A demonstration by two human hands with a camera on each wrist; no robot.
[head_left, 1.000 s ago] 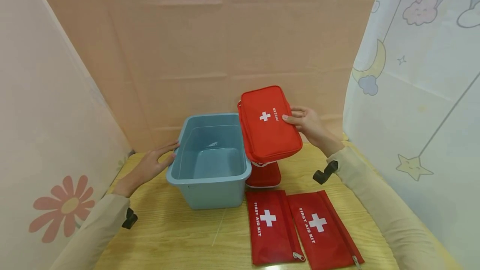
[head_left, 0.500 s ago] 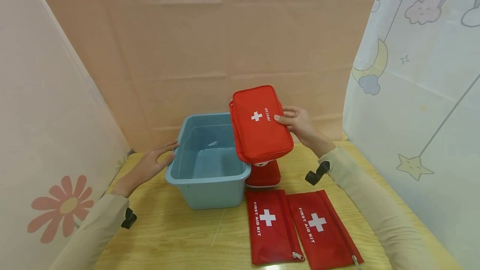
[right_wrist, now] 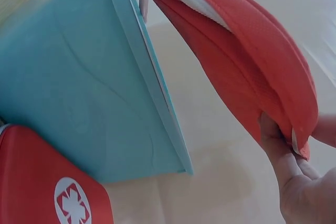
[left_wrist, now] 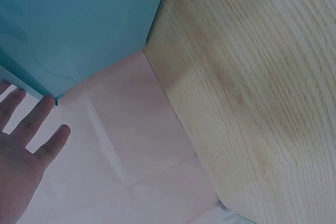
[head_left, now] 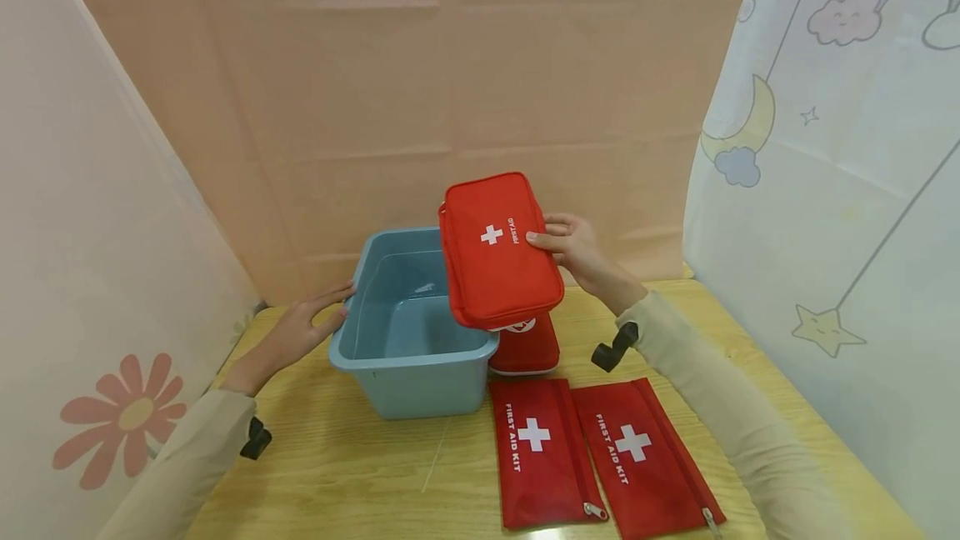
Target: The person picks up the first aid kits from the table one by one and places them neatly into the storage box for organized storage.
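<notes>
Red zipped fabric first-aid pouch with white cross [head_left: 498,250]: held in the air, tilted, over the right rim of the bin; right hand [head_left: 576,247] gripped its right edge, fingers curled on the face, thumb beneath.

Blue rectangular plastic bin [head_left: 414,352]: stood on the light wooden table [head_left: 360,473], nothing seen inside; left hand [head_left: 296,332] rested against its left wall and rim, fingers straight, holding nothing.

Red hard-shell case with round white emblem [head_left: 527,346]: on the table, touching the bin's right side, under the held pouch.

Two flat red "FIRST AID KIT" zip pouches [head_left: 538,450] [head_left: 643,457]: lying side by side, nearer the person.
</notes>
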